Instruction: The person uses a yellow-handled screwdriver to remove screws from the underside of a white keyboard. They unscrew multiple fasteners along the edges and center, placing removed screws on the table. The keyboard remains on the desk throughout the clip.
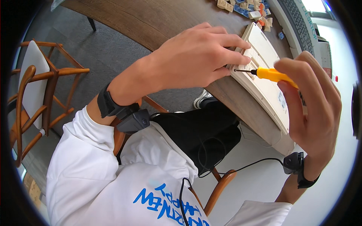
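A flat off-white plastic keyboard, apparently lying face down, rests along the front edge of the table. My left hand holds its left end, with fingers curled over the surface and the thumb by the near edge. Between the thumb and fingertips of my right hand is a screwdriver with a yellow handle. Its thin dark shaft points left, and the tip meets a small hole near the keyboard's left corner. Whether a screw sits in that hole cannot be made out.
Loose beige, orange and blue keycaps are heaped at the back of the wooden table. A dark keyboard lies at the far right. On the left stands a wooden chair. A black cable runs to my right wrist.
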`<state>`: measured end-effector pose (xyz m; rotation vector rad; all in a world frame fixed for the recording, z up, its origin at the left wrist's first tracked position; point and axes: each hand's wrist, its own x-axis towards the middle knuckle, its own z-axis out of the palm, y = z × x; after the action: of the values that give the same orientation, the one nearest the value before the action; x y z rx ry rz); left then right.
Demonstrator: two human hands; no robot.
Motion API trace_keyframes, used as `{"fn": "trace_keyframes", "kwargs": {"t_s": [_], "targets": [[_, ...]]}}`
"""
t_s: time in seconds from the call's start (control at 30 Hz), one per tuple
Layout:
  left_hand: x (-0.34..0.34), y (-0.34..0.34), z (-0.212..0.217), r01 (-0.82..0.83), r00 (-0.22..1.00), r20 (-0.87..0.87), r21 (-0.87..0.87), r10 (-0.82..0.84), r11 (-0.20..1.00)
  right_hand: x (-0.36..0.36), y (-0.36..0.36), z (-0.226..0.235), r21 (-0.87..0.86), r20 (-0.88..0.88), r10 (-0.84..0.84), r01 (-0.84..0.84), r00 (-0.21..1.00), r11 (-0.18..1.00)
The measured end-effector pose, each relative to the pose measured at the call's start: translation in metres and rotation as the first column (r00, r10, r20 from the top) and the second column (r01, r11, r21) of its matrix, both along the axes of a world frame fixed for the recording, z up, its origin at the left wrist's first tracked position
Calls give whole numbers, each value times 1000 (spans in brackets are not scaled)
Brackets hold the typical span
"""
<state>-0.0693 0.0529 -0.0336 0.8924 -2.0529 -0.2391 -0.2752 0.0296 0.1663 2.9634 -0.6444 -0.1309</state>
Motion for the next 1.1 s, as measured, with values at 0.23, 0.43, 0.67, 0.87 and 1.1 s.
{"fn": "trace_keyframes", "kwargs": {"t_s": [0.23,0.43,0.67,0.87,1.1], "targets": [[0,0,3,-4,1000,-31,13,4,1000,19,0,-2,43,-110,115,-111,987,993],[0,2,5,-3,999,-53,52,6,999,25,-8,-11,87,-106,156,-147,982,985],[0,1,4,-3,994,-112,59,10,998,35,-15,-16,98,-91,268,-259,959,961],[-1,2,6,-27,994,-101,81,36,996,41,-11,-11,129,-155,192,-172,969,977],[-1,3,6,-21,990,-134,102,35,995,42,-6,-12,100,-158,122,-107,980,989]]}}
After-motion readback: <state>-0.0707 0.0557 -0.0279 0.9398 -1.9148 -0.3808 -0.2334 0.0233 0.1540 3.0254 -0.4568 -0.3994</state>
